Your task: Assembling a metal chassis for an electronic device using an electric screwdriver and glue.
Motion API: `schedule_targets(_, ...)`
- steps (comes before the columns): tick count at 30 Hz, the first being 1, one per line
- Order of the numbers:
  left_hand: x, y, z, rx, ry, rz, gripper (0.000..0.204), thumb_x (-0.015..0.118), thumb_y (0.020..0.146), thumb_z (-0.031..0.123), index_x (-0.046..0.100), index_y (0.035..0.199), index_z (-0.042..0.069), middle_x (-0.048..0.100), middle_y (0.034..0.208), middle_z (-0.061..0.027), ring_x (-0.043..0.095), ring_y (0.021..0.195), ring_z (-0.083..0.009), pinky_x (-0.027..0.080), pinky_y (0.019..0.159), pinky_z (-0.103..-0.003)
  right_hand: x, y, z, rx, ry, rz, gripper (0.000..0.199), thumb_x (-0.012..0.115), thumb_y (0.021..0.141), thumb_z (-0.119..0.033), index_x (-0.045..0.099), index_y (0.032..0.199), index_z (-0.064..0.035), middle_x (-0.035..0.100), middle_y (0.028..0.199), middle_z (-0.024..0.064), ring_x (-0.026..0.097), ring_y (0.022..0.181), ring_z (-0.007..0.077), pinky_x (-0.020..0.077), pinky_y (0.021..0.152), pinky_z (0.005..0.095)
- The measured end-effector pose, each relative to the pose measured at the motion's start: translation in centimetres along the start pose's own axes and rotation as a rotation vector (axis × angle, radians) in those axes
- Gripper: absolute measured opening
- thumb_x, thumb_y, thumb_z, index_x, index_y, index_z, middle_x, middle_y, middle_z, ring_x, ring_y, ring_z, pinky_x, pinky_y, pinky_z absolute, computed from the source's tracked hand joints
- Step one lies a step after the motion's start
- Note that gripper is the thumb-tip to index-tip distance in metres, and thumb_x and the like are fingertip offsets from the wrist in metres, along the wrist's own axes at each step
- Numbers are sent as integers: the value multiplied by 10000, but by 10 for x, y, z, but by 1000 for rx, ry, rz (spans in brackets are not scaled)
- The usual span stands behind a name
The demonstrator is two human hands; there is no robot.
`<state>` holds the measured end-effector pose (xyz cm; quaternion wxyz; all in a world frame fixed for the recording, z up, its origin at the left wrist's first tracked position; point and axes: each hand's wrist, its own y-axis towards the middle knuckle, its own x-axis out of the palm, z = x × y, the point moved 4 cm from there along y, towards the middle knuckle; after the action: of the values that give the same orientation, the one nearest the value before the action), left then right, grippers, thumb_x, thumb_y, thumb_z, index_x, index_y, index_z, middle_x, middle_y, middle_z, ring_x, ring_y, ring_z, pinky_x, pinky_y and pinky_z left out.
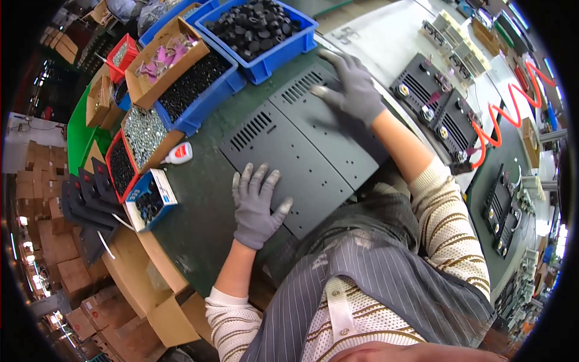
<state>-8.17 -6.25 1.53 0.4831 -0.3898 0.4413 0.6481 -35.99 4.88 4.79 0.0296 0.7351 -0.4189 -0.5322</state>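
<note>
Two dark grey metal panels with vent slots and small holes, a left panel [288, 169] and a right panel [344, 145], lie side by side on the green table. My left hand [259, 205], in a grey glove, rests on the near left part of the left panel with its fingers spread. Also gloved, my right hand [356, 90] is over the far right edge of the right panel, fingers apart; whether it touches the metal I cannot tell. Neither hand grips anything. A small white bottle [180, 153] with a red label lies left of the panels.
Blue bins, one [280, 59] with black round parts and another [220, 93] with small black pieces, stand at the far left. Nearby are a cardboard tray [143, 96] and a small box [170, 188]. Panels with fitted parts [416, 84] and an orange-red coiled hose [515, 117] are right.
</note>
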Motion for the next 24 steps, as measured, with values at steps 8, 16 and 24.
schedule_targets(8, 0, 9, -9, -86, -73, 84, 453, 637, 783, 342, 599, 1177, 122, 501, 1296, -129, 394, 1259, -385, 251, 1078, -570, 75, 158, -20, 186, -165, 7, 860, 598, 730, -704, 438, 1379, -163, 471, 1356, 183, 453, 1225, 387, 372, 1007, 472)
schedule_targets(16, -2, 9, -15, -146, -168, 65, 383, 650, 777, 332, 649, 1116, 155, 535, 1260, -97, 409, 1252, -360, 247, 1083, -562, 59, 175, -24, 170, -54, -143, 558, 623, 837, -451, 522, 1305, -165, 550, 1231, 233, 545, 1118, 391, 447, 954, 435)
schedule_targets(24, -2, 4, -17, -146, -235, 76, 348, 641, 789, 339, 663, 1093, 172, 554, 1251, -78, 410, 1266, -339, 236, 1095, -542, 64, 174, -14, -18, -102, -10, 427, 658, 806, -316, 598, 1177, -113, 616, 1083, 200, 617, 944, 376, 499, 834, 431)
